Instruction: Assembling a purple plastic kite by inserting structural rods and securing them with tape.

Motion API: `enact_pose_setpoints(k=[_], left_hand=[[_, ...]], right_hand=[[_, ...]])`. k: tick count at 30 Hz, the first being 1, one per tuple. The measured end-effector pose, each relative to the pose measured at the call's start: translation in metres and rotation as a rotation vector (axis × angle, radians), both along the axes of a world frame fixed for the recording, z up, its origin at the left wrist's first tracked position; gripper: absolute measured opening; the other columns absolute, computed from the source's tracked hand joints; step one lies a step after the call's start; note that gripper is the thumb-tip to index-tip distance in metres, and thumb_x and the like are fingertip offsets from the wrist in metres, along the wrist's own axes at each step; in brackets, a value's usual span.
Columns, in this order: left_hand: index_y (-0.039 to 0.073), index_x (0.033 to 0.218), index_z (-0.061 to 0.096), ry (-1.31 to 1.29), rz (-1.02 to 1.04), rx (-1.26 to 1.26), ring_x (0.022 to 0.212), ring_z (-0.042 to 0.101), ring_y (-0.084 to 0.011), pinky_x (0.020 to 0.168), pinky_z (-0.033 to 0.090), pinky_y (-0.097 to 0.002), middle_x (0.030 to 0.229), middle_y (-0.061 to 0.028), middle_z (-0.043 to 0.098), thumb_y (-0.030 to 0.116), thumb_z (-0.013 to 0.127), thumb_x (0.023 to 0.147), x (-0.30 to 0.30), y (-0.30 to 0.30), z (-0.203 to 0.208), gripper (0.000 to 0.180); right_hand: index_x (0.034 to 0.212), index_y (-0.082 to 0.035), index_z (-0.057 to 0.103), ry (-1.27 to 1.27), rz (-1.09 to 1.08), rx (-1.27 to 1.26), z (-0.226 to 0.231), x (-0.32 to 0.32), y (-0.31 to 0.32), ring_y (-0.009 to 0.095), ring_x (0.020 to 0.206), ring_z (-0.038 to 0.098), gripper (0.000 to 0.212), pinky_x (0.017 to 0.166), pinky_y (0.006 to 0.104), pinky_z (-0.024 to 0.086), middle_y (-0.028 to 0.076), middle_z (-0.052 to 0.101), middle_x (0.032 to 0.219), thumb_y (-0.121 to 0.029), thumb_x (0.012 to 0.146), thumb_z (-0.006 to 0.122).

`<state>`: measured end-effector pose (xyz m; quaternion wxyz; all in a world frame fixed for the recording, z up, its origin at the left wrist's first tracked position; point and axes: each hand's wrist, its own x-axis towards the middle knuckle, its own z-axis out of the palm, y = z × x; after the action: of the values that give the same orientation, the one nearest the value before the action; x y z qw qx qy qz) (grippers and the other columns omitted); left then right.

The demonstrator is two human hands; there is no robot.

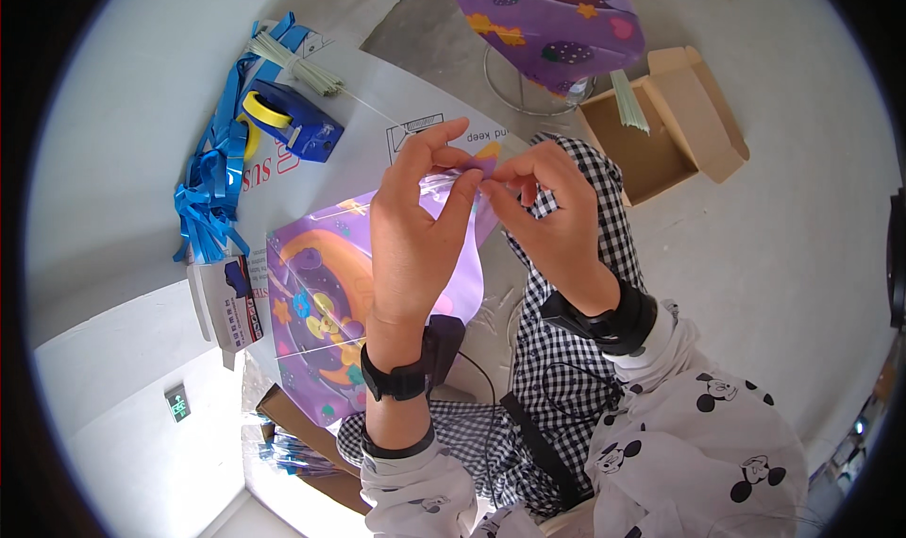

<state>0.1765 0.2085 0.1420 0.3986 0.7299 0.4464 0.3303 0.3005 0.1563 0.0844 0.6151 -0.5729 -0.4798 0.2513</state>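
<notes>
A purple printed plastic kite (326,255), with an orange moon and a yellow bear on it, lies over the grey-white table and hangs toward my lap. Thin pale rods run across it. My left hand (411,231) pinches its purple corner between thumb and fingers, with the other fingers curled above. From the other side, my right hand (557,222) grips the same corner with thumb and forefinger, close to the left fingertips. The fingers cover most of that corner, so whatever small detail lies between them is hidden. One thin rod reaches from the table toward my left hand.
On the table (363,94) are a blue tape dispenser (321,137), tangled blue ribbons (212,189), a rod bundle (302,68) and a small box (222,302). Another purple kite (557,42) lies on a stool beyond, near an open cardboard box (651,156) and more rods (627,102).
</notes>
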Motion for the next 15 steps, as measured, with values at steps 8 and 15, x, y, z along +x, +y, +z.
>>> enact_pose_setpoints(k=[8,15], left_hand=[[0.000,0.122,0.055,0.039,0.034,0.149,0.105,0.061,-0.0265,0.092,0.045,-0.0352,0.107,-0.0138,0.065,-0.005,0.058,0.084,-0.010,0.005,-0.005,0.038],[-0.003,0.129,0.049,0.604,0.337,0.188,0.126,0.047,-0.0345,0.105,0.038,-0.0418,0.135,-0.0207,0.049,0.002,0.055,0.088,-0.089,-0.009,-0.075,0.041]], right_hand=[[0.083,-0.003,0.061,0.211,0.108,-0.105,-0.014,0.004,0.001,0.009,0.064,0.048,0.008,0.058,0.0239,0.038,0.001,0.055,0.074,-0.003,0.078,0.068],[0.105,0.000,0.053,-0.156,0.048,-0.373,-0.037,0.020,0.010,0.026,0.085,0.058,0.025,0.074,0.0349,0.048,0.014,0.057,0.098,-0.007,0.083,0.065]])
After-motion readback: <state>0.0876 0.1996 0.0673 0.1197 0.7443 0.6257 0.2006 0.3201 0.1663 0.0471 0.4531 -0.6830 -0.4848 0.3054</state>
